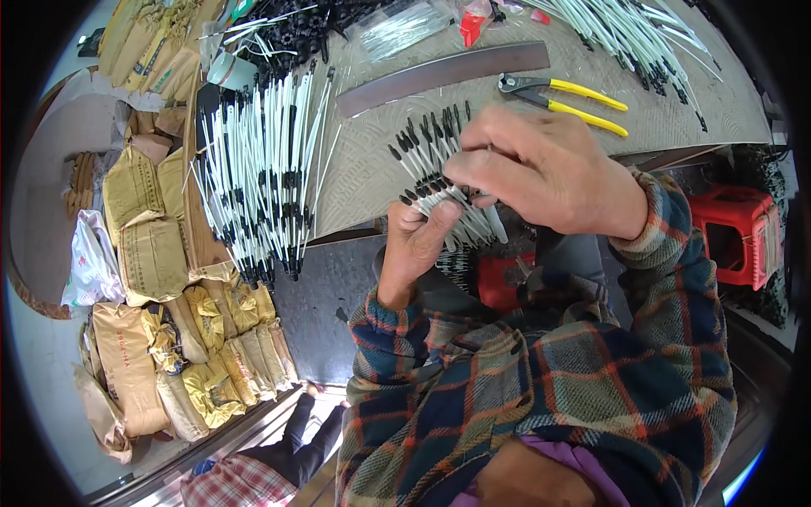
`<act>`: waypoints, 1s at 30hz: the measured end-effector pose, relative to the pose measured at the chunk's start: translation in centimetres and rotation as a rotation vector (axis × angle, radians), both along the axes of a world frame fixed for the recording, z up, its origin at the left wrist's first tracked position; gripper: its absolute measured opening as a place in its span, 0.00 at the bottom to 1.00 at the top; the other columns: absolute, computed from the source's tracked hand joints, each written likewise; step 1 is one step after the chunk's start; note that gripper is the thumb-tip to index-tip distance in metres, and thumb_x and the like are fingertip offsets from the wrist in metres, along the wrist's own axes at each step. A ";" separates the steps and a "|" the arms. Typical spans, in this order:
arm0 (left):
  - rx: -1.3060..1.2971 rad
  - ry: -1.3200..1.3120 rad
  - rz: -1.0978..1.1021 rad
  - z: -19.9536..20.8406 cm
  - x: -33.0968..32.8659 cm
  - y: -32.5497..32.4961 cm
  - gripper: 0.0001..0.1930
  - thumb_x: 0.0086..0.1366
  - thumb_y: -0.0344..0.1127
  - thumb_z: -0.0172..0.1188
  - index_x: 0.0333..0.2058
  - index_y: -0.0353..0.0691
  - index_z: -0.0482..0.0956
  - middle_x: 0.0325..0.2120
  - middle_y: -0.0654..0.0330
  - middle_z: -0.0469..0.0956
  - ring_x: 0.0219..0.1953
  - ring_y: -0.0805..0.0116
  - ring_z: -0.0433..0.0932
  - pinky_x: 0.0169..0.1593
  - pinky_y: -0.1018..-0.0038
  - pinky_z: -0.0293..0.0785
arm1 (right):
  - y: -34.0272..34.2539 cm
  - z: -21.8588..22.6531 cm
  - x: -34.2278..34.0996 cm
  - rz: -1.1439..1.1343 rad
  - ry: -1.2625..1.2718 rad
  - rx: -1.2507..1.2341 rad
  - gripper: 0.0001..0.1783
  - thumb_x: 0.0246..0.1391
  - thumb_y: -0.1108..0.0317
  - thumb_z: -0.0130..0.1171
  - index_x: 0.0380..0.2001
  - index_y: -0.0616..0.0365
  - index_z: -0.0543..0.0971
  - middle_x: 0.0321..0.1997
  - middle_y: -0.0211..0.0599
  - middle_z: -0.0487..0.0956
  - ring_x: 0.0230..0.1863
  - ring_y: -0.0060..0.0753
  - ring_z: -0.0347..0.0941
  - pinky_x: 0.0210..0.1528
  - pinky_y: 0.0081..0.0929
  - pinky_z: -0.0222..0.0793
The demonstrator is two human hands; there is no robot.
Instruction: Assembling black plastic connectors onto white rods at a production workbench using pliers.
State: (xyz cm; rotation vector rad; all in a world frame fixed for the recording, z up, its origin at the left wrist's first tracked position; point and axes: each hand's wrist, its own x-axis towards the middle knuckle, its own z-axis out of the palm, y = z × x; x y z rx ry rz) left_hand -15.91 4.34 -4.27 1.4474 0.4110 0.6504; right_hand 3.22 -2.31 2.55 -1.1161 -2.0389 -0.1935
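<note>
A fan of thin white rods with black tips (418,159) is gripped in my left hand (414,241), held just off the table's near edge. The thumb presses across the rods where a row of black tips lies. Over the right side of the bundle, my right hand (545,173) is closed, its thumb and fingers bent together against the rods. What it pinches is hidden behind the fingers. Beyond the right hand lie pliers with yellow handles (583,101). A long flat brown strip (443,78) rests on the table past the bundle.
A large stack of white rods with black parts (266,169) lies at the table's left. Another heap (625,38) is at the far right. A red stool (735,232) stands at right. Wrapped packages (152,253) line the left. Another person's checked sleeve (236,483) shows at lower left.
</note>
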 end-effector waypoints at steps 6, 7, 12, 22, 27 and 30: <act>0.012 0.026 0.024 0.1 0.0 -0.4 0.12 0.60 0.41 0.55 0.31 0.35 0.75 0.21 0.73 0.68 0.24 0.84 0.60 0.26 0.83 0.58 | 0.1 -1.5 -1.2 0.014 0.282 -0.095 0.17 0.35 0.75 0.60 0.34 0.60 0.74 0.27 0.36 0.69 0.21 0.27 0.69 0.20 0.19 0.63; 0.034 0.001 0.043 -0.1 0.2 -0.4 0.13 0.60 0.42 0.55 0.31 0.35 0.75 0.21 0.73 0.67 0.24 0.84 0.60 0.26 0.83 0.58 | 0.2 -1.8 -1.4 0.030 0.305 -0.077 0.18 0.36 0.75 0.60 0.35 0.60 0.73 0.27 0.37 0.69 0.22 0.27 0.69 0.20 0.19 0.63; 0.060 -0.018 0.022 -0.4 0.3 0.0 0.16 0.60 0.46 0.54 0.32 0.36 0.75 0.21 0.74 0.67 0.23 0.84 0.60 0.25 0.83 0.57 | 0.5 -0.9 -0.4 0.076 0.162 -0.034 0.16 0.37 0.75 0.58 0.36 0.60 0.73 0.27 0.35 0.69 0.22 0.26 0.70 0.19 0.19 0.63; 0.154 0.027 0.125 -0.2 -0.8 -1.6 0.23 0.62 0.55 0.46 0.22 0.38 0.69 0.14 0.74 0.61 0.20 0.84 0.56 0.21 0.82 0.54 | -1.2 1.5 -0.8 0.042 -0.033 -0.108 0.17 0.34 0.74 0.60 0.34 0.53 0.75 0.25 0.30 0.66 0.22 0.28 0.68 0.21 0.24 0.61; 0.153 0.019 0.140 -1.1 0.1 -0.3 0.25 0.62 0.55 0.44 0.20 0.38 0.68 0.13 0.74 0.60 0.19 0.84 0.55 0.21 0.81 0.53 | 0.3 2.2 0.2 0.060 -0.070 -0.117 0.18 0.33 0.73 0.61 0.34 0.53 0.75 0.24 0.31 0.65 0.21 0.28 0.67 0.20 0.25 0.60; 0.152 0.017 0.145 -1.9 -0.2 -0.1 0.25 0.62 0.56 0.44 0.19 0.39 0.67 0.13 0.74 0.59 0.19 0.84 0.55 0.20 0.81 0.53 | 0.5 2.2 0.2 0.088 -0.070 -0.137 0.18 0.33 0.74 0.61 0.35 0.53 0.75 0.25 0.31 0.64 0.21 0.29 0.67 0.20 0.26 0.60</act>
